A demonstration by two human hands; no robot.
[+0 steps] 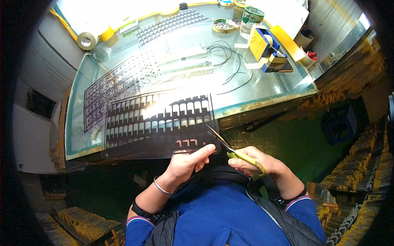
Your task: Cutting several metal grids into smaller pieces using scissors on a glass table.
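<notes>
A dark, glossy film sheet (pixel 139 141) with rows of light tab-shaped windows slants over the table's front edge. My left hand (pixel 186 166) pinches its lower right part, thumb on top and fingers curled beneath. In my right hand (pixel 262 162) is a pair of scissors (pixel 246 156) with yellow-green handles. Their blades point up and left and lie at the sheet's right edge, just above my left thumb. I cannot tell whether the edge is between the blades.
On the glass-topped table (pixel 287 92) lie another patterned sheet (pixel 170 25) and loose black cords (pixel 236 74). A blue and yellow tape dispenser (pixel 259 45), a glass jar (pixel 247 28) and a round dish (pixel 223 26) stand at the right; a tape roll (pixel 87 41) sits far left.
</notes>
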